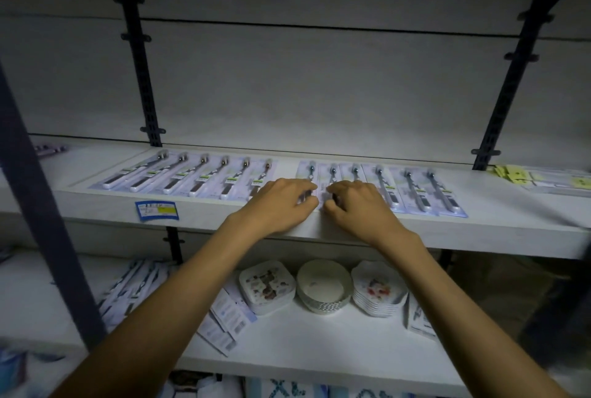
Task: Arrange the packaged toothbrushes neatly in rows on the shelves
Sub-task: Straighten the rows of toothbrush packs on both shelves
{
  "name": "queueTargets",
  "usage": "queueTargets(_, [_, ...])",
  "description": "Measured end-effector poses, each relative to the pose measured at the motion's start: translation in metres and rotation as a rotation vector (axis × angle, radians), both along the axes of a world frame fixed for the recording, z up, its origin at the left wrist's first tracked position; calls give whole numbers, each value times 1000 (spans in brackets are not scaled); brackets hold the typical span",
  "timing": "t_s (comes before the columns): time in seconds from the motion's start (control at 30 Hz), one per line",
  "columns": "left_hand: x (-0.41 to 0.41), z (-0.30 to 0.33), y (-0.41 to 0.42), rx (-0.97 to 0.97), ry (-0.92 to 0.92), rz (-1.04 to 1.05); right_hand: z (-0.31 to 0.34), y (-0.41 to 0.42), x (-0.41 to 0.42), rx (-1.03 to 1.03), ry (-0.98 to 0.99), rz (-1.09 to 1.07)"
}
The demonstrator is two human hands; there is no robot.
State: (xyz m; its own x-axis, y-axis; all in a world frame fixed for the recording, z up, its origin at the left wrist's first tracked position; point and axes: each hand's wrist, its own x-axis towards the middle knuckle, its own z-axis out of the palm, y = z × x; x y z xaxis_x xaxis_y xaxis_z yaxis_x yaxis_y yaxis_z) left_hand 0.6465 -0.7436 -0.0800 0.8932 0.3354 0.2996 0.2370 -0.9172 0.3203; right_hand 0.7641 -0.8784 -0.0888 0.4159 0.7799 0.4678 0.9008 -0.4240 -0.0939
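Blue price tag (156, 211) sticking to front edge of upper shelf. Yellow packets (511, 173) lying at far right. Lower shelf carrying stack of square patterned plates (267, 285), white round dishes (323, 285) sitting beside it, stack of scalloped floral plates (379, 289) sitting beyond.

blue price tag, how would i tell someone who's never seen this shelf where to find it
Start at the upper shelf, where the toothbrush packs lie in a row. Go down to that shelf's front edge, below the row's left end and left of the left hand. The blue price tag is the only label stuck on that edge.
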Motion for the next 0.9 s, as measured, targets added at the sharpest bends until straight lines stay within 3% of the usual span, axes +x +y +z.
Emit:
queueTargets(0.17, [6,2,1,42,-36,-66,7,-13,16,-11,18,-71])
queueTargets(0.33, [13,6,-7,107,48,-178,6,-15,36,-98,47,-174])
queueTargets(0.77, [20,-3,1,113,21,-209,-1,-27,33,-5,13,-159])
queueTargets(0.9, [28,-2,-9,133,-35,-223,6,-46,44,52,26,-256])
